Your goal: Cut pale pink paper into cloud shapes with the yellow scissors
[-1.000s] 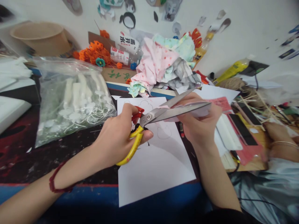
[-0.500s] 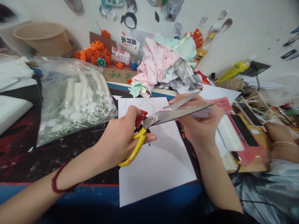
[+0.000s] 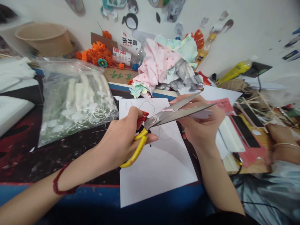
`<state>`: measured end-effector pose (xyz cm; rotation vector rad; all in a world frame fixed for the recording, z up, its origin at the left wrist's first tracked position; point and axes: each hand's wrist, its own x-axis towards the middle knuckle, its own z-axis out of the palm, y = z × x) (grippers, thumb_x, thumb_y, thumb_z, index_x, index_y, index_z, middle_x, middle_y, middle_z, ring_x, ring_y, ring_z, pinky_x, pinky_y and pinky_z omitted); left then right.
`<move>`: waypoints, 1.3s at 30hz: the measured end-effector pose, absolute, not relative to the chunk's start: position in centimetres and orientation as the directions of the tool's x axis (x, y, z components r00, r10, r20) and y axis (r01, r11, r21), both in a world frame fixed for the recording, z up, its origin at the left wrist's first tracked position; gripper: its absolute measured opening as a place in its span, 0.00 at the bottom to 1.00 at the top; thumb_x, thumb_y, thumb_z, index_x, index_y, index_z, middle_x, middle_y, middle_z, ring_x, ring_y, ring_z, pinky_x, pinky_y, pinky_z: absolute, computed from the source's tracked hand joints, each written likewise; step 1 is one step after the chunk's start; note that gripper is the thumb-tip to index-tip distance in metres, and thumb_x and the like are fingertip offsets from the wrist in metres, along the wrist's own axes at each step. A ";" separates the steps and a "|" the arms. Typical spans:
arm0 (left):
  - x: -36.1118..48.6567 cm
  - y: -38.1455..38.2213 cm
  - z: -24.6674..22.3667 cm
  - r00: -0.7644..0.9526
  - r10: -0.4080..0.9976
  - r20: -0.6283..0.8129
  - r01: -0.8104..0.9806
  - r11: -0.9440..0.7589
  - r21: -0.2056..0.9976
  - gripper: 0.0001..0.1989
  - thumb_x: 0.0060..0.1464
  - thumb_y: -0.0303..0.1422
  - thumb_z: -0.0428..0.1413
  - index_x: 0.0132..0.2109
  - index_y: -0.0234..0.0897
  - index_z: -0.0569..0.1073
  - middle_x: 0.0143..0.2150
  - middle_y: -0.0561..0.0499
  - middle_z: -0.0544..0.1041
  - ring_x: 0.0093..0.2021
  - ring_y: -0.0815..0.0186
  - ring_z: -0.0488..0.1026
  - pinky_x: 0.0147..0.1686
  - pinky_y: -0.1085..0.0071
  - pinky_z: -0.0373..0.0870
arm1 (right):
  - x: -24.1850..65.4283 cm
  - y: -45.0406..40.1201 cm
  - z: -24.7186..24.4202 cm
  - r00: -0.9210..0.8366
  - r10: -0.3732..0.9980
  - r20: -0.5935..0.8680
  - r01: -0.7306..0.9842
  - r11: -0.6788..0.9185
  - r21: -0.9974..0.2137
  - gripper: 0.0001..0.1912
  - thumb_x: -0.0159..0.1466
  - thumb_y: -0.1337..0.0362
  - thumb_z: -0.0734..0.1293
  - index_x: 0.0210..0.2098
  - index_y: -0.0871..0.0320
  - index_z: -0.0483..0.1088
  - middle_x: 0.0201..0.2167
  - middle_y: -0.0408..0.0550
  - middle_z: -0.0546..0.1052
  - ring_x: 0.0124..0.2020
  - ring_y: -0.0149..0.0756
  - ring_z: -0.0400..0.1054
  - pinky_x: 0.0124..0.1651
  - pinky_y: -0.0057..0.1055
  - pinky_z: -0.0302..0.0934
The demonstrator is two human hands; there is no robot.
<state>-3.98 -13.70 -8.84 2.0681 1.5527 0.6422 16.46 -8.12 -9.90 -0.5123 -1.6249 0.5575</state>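
Observation:
My left hand point(image 3: 127, 131) is closed around the handles of a pair of scissors point(image 3: 168, 117) with yellow and red grips. Their blades are parted and point right, across the front of my right hand point(image 3: 202, 122). That hand pinches a small piece of pale pink paper point(image 3: 201, 113), partly hidden by the blades and my fingers. Part of this paper lies between the blades. Below both hands a white sheet point(image 3: 154, 175) with pencil outlines, one of them flower-shaped, lies on the dark table.
A clear plastic bag point(image 3: 77, 103) of white tubes and string lies on the left. Crumpled fabric point(image 3: 159, 62) and orange flowers point(image 3: 98, 53) sit behind. At right are a phone point(image 3: 245, 131) and another person's arm point(image 3: 284, 140). A brown tub point(image 3: 44, 40) stands back left.
Hardly anything differs. The whole view has shifted very slightly, while both hands, the scissors and the paper keep almost the same places.

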 end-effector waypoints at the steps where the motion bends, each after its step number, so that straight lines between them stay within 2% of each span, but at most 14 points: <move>1: -4.0 -13.7 -8.9 0.248 0.964 0.092 0.743 -0.250 0.621 0.20 0.56 0.51 0.53 0.43 0.41 0.59 0.26 0.56 0.73 0.24 0.63 0.72 0.25 0.70 0.61 | 16.4 -8.1 -9.9 -0.120 0.614 0.781 -0.006 0.786 -0.619 0.08 0.57 0.70 0.73 0.34 0.50 0.79 0.35 0.42 0.82 0.38 0.40 0.77 0.42 0.42 0.74; 5: -4.1 -13.8 -9.0 0.255 0.960 0.116 0.735 -0.270 0.622 0.20 0.57 0.51 0.53 0.43 0.41 0.59 0.24 0.57 0.71 0.21 0.65 0.69 0.24 0.70 0.60 | 16.4 -8.1 -9.8 -0.130 0.602 0.788 -0.050 0.790 -0.611 0.11 0.57 0.73 0.73 0.36 0.49 0.80 0.36 0.42 0.83 0.38 0.40 0.77 0.43 0.41 0.74; 11: -4.2 -13.8 -9.3 0.261 0.956 0.134 0.721 -0.285 0.632 0.22 0.57 0.53 0.53 0.44 0.41 0.59 0.28 0.54 0.74 0.25 0.62 0.74 0.25 0.70 0.61 | 16.4 -8.2 -9.8 -0.128 0.617 0.776 -0.012 0.782 -0.623 0.07 0.59 0.68 0.73 0.35 0.49 0.79 0.36 0.43 0.82 0.38 0.41 0.77 0.43 0.42 0.75; 16: -4.3 -13.7 -9.8 0.267 0.948 0.175 0.714 -0.317 0.624 0.25 0.57 0.57 0.51 0.45 0.41 0.59 0.30 0.51 0.76 0.26 0.59 0.76 0.25 0.68 0.62 | 16.4 -8.3 -9.8 -0.116 0.624 0.773 -0.037 0.775 -0.631 0.08 0.58 0.69 0.74 0.35 0.50 0.80 0.36 0.43 0.83 0.38 0.40 0.77 0.43 0.42 0.74; 23: -4.6 -13.8 -10.4 0.268 0.936 0.229 0.737 -0.352 0.577 0.28 0.57 0.61 0.47 0.47 0.41 0.59 0.35 0.48 0.80 0.27 0.57 0.78 0.25 0.66 0.63 | 16.6 -8.5 -9.6 -0.137 0.636 0.760 0.058 0.771 -0.634 0.04 0.59 0.66 0.74 0.33 0.50 0.79 0.36 0.44 0.82 0.38 0.40 0.77 0.44 0.42 0.74; 30: -4.5 -13.7 -10.3 0.271 0.940 0.205 0.752 -0.340 0.565 0.29 0.58 0.62 0.47 0.48 0.40 0.60 0.36 0.47 0.80 0.28 0.56 0.78 0.26 0.65 0.64 | 16.8 -8.2 -9.6 -0.182 0.612 0.770 -0.071 0.772 -0.631 0.07 0.58 0.68 0.75 0.36 0.50 0.80 0.37 0.43 0.82 0.39 0.38 0.78 0.45 0.39 0.75; 39: -4.5 -13.9 -10.1 0.271 0.947 0.173 0.747 -0.321 0.582 0.28 0.58 0.60 0.49 0.48 0.41 0.61 0.36 0.46 0.80 0.32 0.53 0.80 0.27 0.64 0.65 | 17.2 -8.1 -9.6 -0.198 0.611 0.766 -0.025 0.778 -0.627 0.04 0.58 0.64 0.75 0.34 0.50 0.80 0.36 0.43 0.82 0.39 0.37 0.77 0.44 0.38 0.75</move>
